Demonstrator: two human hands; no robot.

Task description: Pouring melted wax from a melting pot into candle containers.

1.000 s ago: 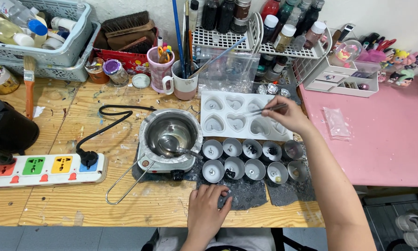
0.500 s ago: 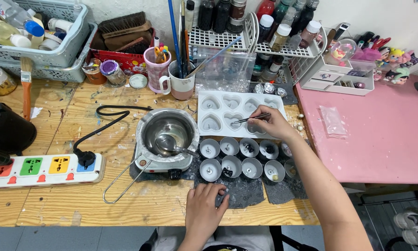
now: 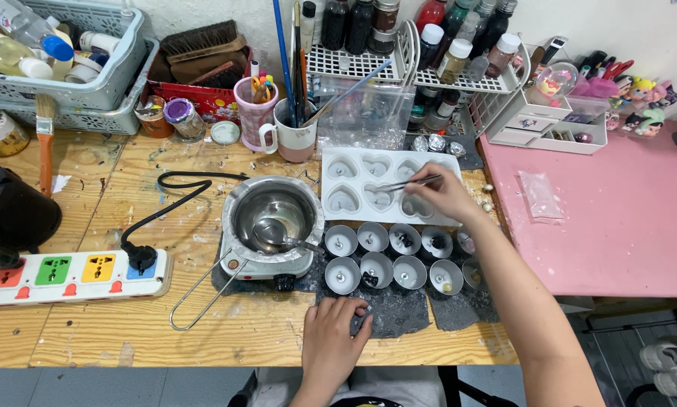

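My right hand holds thin metal tweezers over a white mould tray with heart-shaped cavities. The tweezer tips point left at a heart cavity in the tray's middle. My left hand rests flat on a dark mat at the table's front edge, fingers apart, holding nothing. Just behind it stand two rows of small round metal cups, some with dark bits inside. A steel melting pot with a spoon in it sits on a small hot plate left of the cups.
A power strip with coloured sockets lies at the left, its black cable running to the hot plate. Mugs of brushes, jars, plastic baskets and a white wire rack of bottles line the back. A pink table adjoins on the right.
My right hand has moved the tweezers slightly left and nearer over the heart mould. My left hand stays on the mat.
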